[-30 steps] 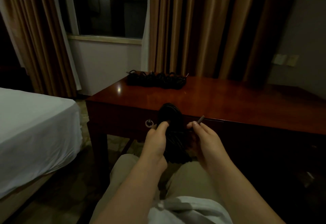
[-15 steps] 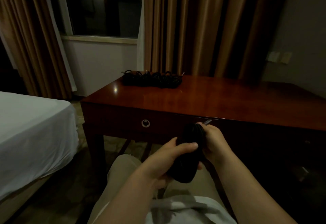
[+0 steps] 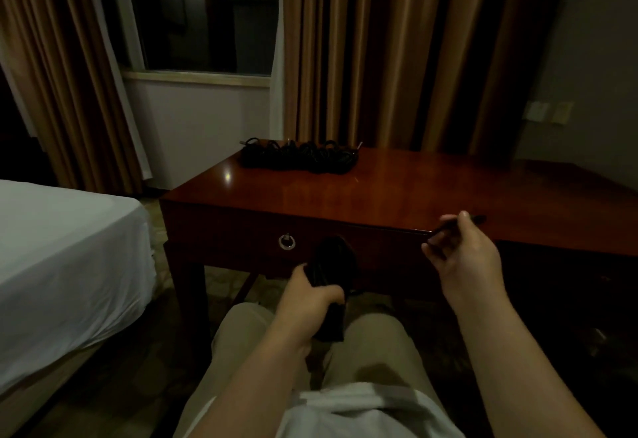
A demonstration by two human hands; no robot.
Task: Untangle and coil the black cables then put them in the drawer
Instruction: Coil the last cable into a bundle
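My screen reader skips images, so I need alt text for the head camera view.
A seated person's left hand grips a coiled black cable bundle while the right hand pinches its loose end, before a glossy reddish wooden desk with a closed ring-pull drawer and more black cables.

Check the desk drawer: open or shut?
Shut. The drawer front sits flush with the desk apron, and its ring pull hangs untouched by either hand.
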